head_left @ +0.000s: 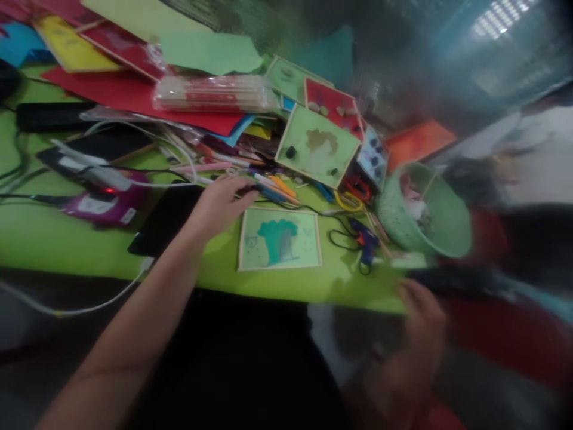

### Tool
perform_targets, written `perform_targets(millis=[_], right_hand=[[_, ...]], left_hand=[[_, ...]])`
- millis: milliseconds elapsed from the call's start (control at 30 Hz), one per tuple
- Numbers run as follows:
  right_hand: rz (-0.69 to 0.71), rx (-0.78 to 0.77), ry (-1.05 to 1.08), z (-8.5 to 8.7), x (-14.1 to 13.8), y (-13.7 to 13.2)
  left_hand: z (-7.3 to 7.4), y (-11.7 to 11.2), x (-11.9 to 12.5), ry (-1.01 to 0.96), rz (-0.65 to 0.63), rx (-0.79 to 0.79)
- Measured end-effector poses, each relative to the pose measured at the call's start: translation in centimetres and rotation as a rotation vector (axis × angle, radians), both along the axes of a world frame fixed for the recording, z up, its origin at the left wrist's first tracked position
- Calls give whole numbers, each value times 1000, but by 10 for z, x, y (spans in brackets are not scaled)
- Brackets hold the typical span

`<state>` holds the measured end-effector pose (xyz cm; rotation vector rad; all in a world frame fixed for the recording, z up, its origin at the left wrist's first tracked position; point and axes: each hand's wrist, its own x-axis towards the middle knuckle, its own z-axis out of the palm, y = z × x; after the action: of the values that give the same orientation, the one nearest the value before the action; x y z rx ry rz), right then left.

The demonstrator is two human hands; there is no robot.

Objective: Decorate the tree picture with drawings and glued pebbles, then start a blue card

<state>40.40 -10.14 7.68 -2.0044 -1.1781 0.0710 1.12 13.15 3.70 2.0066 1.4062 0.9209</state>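
Note:
My left hand [221, 203] reaches over the green table [54, 239] and rests on a cluster of pens and markers [273, 188], fingers curled loosely over them. Just right of it lies a small framed card with a teal tree drawing [280, 239]. My right hand [421, 310] is blurred at the table's front edge, below a dark flat object [452, 280]; its fingers cannot be made out. A blue glue gun [364, 242] lies between the card and a green bowl [443, 233].
Coloured paper sheets, framed cards [316, 146], a clear packet [215, 92], cables and a purple device [105, 206] crowd the back and left of the table. A black flat item [165, 224] lies under my left wrist. The right side is smeared by motion.

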Motion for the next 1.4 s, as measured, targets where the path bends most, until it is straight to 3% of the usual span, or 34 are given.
perform_targets(millis=[133, 300, 433, 600, 733, 867, 1067, 1200, 1300, 1400], right_hand=[[93, 18, 95, -8, -9, 32], [442, 52, 129, 6, -60, 76], [665, 51, 258, 16, -107, 101], [732, -9, 430, -2, -130, 119], [768, 103, 677, -20, -135, 126], [742, 191, 708, -29, -140, 123], [570, 254, 334, -32, -140, 95], [429, 273, 320, -35, -131, 79], [289, 325, 478, -33, -118, 76], [241, 442, 641, -25, -102, 77]], left_hand=[[0, -2, 12, -302, 11, -141], [7, -22, 49, -534, -270, -382], [13, -43, 78, -593, -449, -532], [15, -57, 90, -595, -494, -603], [11, -56, 95, -605, -548, -617], [8, -60, 104, -714, -526, -693], [10, -93, 120, -864, -461, -883], [4, -118, 130, -898, -501, -903], [-7, -140, 135, -610, -682, -778], [-14, -158, 134, -190, -1070, -494]])
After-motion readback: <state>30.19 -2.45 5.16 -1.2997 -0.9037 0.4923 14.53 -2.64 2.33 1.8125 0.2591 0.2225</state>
